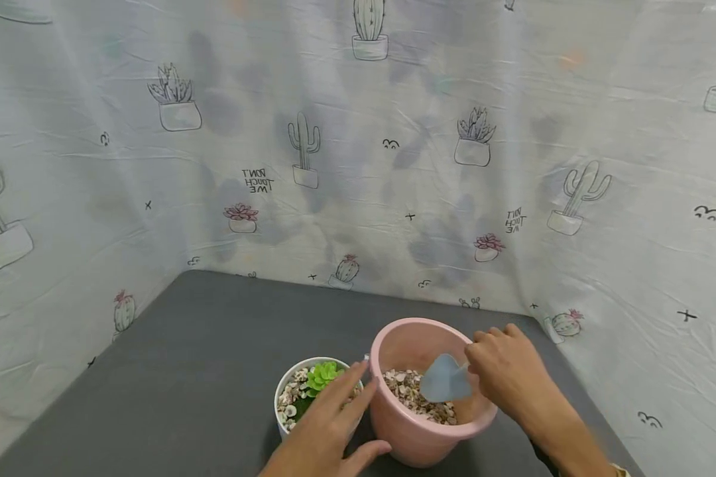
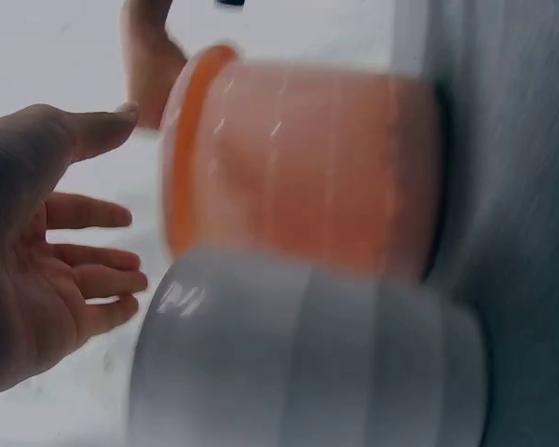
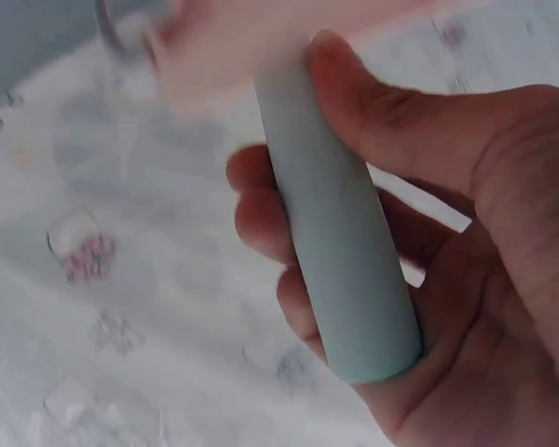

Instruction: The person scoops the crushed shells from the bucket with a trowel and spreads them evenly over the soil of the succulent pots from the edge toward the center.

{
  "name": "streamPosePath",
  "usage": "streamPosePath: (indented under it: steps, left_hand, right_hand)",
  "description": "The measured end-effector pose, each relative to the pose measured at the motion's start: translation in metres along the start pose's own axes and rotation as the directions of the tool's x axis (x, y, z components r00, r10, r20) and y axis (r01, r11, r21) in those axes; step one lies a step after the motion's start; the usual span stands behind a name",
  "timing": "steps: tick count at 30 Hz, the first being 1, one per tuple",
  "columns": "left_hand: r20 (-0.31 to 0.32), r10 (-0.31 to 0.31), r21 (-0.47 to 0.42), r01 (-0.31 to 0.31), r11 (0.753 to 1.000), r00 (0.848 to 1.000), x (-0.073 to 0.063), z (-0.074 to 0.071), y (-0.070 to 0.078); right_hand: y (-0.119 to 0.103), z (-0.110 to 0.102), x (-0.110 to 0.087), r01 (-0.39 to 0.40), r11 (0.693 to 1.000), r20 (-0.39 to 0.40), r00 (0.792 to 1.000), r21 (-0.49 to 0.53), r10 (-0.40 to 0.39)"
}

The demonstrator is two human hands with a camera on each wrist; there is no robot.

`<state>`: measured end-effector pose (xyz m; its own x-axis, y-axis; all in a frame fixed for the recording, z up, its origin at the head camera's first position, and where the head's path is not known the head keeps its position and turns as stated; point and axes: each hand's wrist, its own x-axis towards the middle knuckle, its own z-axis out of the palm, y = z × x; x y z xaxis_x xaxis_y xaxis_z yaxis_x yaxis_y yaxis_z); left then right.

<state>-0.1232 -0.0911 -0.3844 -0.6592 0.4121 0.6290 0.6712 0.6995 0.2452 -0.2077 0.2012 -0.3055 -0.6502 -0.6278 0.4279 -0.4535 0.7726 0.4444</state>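
Note:
My right hand (image 1: 506,371) grips the handle of a pale blue trowel (image 3: 340,242), thumb and fingers wrapped round it. Inside the pink pot (image 1: 402,430), the trowel's blade shows over a layer of small pale stones (image 1: 404,387). My left hand (image 1: 328,424) holds nothing; its fingers are extended in front of the white pot (image 1: 279,391), fingertips close to the pink rim. A bright green succulent (image 1: 322,376) and more pale stones fill the white pot, partly hidden by the left hand. The left wrist view has both pots (image 2: 307,168) side by side, blurred.
Both pots stand on a dark grey table (image 1: 173,371). A whitish curtain (image 1: 358,165) printed with cactus drawings hangs behind the table and along both sides.

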Motion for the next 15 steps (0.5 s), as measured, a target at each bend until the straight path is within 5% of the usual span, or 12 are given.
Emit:
streamPosePath:
  steps: [2, 5, 10, 15]
  left_hand:
    - [-0.045, 0.156, 0.082, -0.152, 0.985, 0.987, 0.002, 0.012, 0.003]
    - [-0.071, 0.258, 0.17, -0.243, 0.955, 0.964, 0.004, 0.023, 0.005]
    - [-0.062, 0.251, 0.17, -0.238, 0.956, 0.966, 0.003, 0.026, 0.006]
    - [-0.048, 0.263, 0.212, -0.248, 0.945, 0.963, 0.003, 0.025, 0.007]
  right_hand:
    - [-0.012, 0.008, 0.0, 0.032, 0.998, -0.005, 0.999, -0.053, -0.032]
    - [-0.026, 0.015, 0.0, 0.057, 0.993, -0.027, 0.998, -0.106, -0.06]
    - [-0.034, 0.022, 0.0, 0.077, 0.993, 0.013, 0.997, -0.092, -0.077]
    - [-0.032, 0.028, 0.003, 0.115, 0.993, 0.073, 0.99, 0.032, -0.117]
